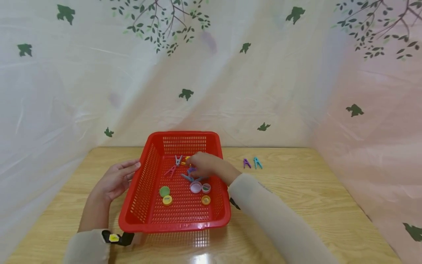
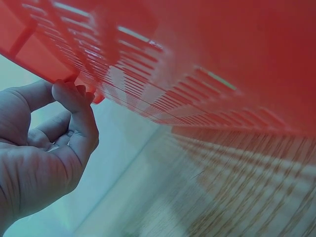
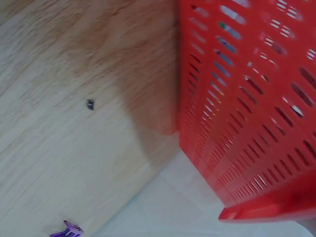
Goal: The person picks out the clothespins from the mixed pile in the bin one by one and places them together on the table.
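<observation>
A red plastic basket (image 1: 174, 227) with slotted walls stands on the table. My left hand (image 1: 116, 179) pinches its left rim between thumb and fingers, as the left wrist view shows. Inside the basket, my right hand (image 1: 205, 165) reaches down among clothespins; its fingertips are partly hidden, and whether they grip one is unclear. Close to it are a blue clothespin (image 1: 187, 178), a purple clothespin (image 1: 191, 170) and a yellow clothespin (image 1: 184, 161). A grey clothespin (image 1: 178, 160) and a pink clothespin (image 1: 171, 170) lie further left.
Round lids lie in the basket's near half: green (image 1: 164, 191), yellow (image 1: 167, 200), lilac (image 1: 195, 187), pink (image 1: 206, 188) and orange (image 1: 206, 200). Right of the basket, a purple clothespin (image 1: 246, 163) and a teal clothespin (image 1: 258, 162) lie on the wooden table (image 1: 296, 190). A pale curtain (image 1: 224, 110) hangs behind.
</observation>
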